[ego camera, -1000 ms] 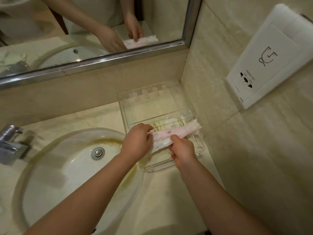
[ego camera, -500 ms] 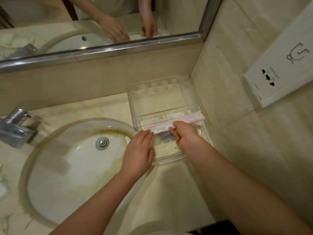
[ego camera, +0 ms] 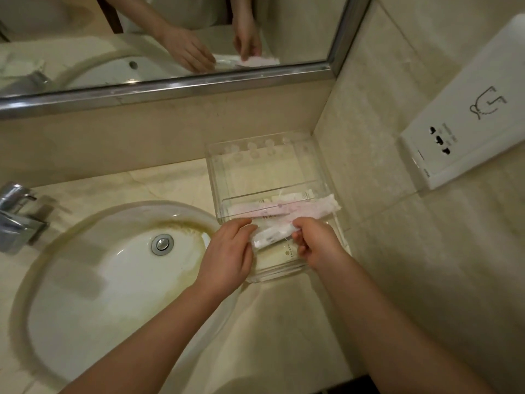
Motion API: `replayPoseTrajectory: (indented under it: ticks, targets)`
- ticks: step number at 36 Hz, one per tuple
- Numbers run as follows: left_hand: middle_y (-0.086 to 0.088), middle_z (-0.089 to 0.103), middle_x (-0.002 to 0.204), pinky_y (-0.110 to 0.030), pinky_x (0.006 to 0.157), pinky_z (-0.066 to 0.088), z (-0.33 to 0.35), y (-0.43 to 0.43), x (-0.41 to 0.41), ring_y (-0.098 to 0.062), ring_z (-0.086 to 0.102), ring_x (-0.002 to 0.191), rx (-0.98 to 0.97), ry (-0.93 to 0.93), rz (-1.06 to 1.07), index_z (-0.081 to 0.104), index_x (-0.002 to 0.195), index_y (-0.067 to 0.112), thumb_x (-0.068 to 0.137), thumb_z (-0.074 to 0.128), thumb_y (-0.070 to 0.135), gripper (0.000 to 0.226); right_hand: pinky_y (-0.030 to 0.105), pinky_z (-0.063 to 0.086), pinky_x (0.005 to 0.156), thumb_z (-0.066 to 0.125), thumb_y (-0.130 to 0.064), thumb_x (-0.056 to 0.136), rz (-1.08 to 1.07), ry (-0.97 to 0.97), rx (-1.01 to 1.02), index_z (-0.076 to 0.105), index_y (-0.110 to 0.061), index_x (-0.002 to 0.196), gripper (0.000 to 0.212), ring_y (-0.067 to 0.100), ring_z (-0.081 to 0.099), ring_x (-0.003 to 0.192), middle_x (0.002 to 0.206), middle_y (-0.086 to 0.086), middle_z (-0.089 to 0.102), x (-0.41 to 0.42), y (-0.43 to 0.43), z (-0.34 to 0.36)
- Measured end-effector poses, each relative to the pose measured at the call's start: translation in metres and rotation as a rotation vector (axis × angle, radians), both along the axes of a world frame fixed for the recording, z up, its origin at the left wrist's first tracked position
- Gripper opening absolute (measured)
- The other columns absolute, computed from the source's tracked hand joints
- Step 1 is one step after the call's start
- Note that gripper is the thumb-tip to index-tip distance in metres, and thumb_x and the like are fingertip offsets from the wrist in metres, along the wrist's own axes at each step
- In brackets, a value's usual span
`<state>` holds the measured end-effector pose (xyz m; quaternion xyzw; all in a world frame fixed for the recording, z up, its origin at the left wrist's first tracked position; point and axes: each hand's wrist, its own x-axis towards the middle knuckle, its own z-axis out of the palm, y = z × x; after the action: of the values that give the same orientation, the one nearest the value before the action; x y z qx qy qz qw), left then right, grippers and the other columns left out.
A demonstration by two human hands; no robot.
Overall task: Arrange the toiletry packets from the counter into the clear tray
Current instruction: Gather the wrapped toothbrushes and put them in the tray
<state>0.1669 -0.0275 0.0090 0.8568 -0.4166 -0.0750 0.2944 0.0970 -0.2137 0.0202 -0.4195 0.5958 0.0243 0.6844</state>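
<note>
Hands are flanking a white crinkled plastic packet point(ego camera: 271, 237) inside the clear rectangular acrylic tray point(ego camera: 212, 177): right hand point(ego camera: 318, 245) is pinching one end, left hand point(ego camera: 227, 251) is touching the other, fingers straight. Its long axis is running hand to hand, equally near both.

A pink packet point(ego camera: 284, 209) lies crosswise in the clear tray point(ego camera: 210, 169) (near half), white packet point(ego camera: 272, 236) just nearer.

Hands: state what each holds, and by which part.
The right hand pinches the white packet by its right end. The left hand only rests straight fingers on its left end.
</note>
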Motion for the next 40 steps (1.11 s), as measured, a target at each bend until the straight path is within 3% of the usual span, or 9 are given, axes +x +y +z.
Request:
replayPoseTrajectory:
  ticks: [4,11,16,19,23,26,28,35,40]
  targets:
    - [-0.014,0.056,0.139,-0.037,0.110,0.036,0.005,-0.021,0.010,-0.029,0.050,0.129,0.095,0.019,-0.169,0.055,0.134,0.004,0.094,0.052,0.024,0.045,0.013,0.030,0.033,0.060,-0.010,0.090,-0.108,0.018,0.031,0.064,-0.006,0.096,0.008,0.003,0.056,0.035,0.057,0.003,0.063,-0.015,0.006,-0.007]
    - [-0.007,0.030,0.159,-0.041,0.120,0.017,0.003,-0.040,0.026,-0.024,0.017,0.150,0.385,0.022,-0.392,0.031,0.152,0.013,0.100,0.020,0.048,0.063,0.015,0.034,0.032,0.062,-0.016,0.093,-0.226,-0.035,0.085,0.063,-0.008,0.096,0.009,0.011,0.066,0.049,0.061,0.007,0.072,-0.017,0.014,-0.008]
    - [0.004,0.014,0.163,-0.038,0.122,0.002,0.000,-0.038,0.022,-0.018,-0.003,0.151,0.434,0.095,-0.357,0.020,0.155,0.021,0.096,-0.001,0.056,0.072,0.019,0.030,0.037,0.065,-0.023,0.089,-0.155,0.008,-0.014,0.067,-0.010,0.085,0.014,0.011,0.041,0.042,0.053,0.001,0.051,-0.013,0.007,-0.010]
    - [0.007,0.009,0.164,-0.037,0.121,-0.004,0.000,-0.040,0.017,-0.016,-0.009,0.150,0.430,0.178,-0.288,0.016,0.156,0.024,0.094,-0.001,0.060,0.073,0.019,0.031,0.037,0.065,-0.023,0.090,-0.142,-0.005,-0.008,0.066,-0.011,0.078,0.017,0.011,0.042,0.040,0.048,0.000,0.052,-0.013,0.002,-0.011]
    - [0.000,0.031,0.159,-0.034,0.120,0.008,0.005,-0.035,0.008,-0.021,0.011,0.150,0.223,0.283,-0.140,0.033,0.151,0.018,0.097,0.015,0.053,0.067,0.017,0.029,0.035,0.064,-0.021,0.089,-0.140,0.024,0.000,0.066,-0.011,0.078,0.016,0.008,0.041,0.036,0.046,-0.002,0.054,-0.016,-0.006,-0.014]
    - [-0.007,0.058,0.136,-0.030,0.109,0.029,0.007,-0.019,-0.001,-0.026,0.046,0.132,0.033,0.176,0.010,0.056,0.133,0.010,0.098,0.028,0.044,0.056,0.018,0.028,0.033,0.065,-0.019,0.088,-0.136,0.035,-0.004,0.066,-0.011,0.077,0.013,0.005,0.040,0.034,0.046,-0.003,0.054,-0.019,-0.012,-0.017]
    - [-0.007,0.060,0.133,-0.034,0.110,0.033,0.005,-0.010,-0.005,-0.026,0.049,0.129,0.013,0.122,0.034,0.059,0.129,0.009,0.097,0.031,0.043,0.054,0.017,0.029,0.033,0.066,-0.017,0.088,-0.094,0.030,0.020,0.067,-0.010,0.082,0.009,0.004,0.044,0.034,0.045,-0.003,0.057,-0.017,-0.012,-0.015]
    - [-0.003,0.011,0.164,-0.042,0.122,0.008,-0.010,-0.016,-0.011,-0.023,0.000,0.151,0.367,-0.031,-0.160,0.022,0.155,0.015,0.096,0.019,0.054,0.071,0.014,0.027,0.031,0.066,-0.013,0.091,-0.094,-0.035,0.100,0.066,-0.008,0.104,0.014,0.001,0.067,0.050,0.080,0.003,0.075,0.008,-0.005,0.000]
    - [-0.005,0.000,0.165,-0.050,0.121,0.000,-0.020,-0.018,-0.011,-0.031,-0.009,0.150,0.509,-0.130,-0.201,0.019,0.155,0.013,0.096,0.020,0.055,0.072,0.017,0.023,0.032,0.070,-0.031,0.089,-0.022,0.016,-0.048,0.068,-0.011,0.079,0.022,0.006,0.048,0.038,0.058,-0.001,0.062,-0.005,-0.024,-0.005]
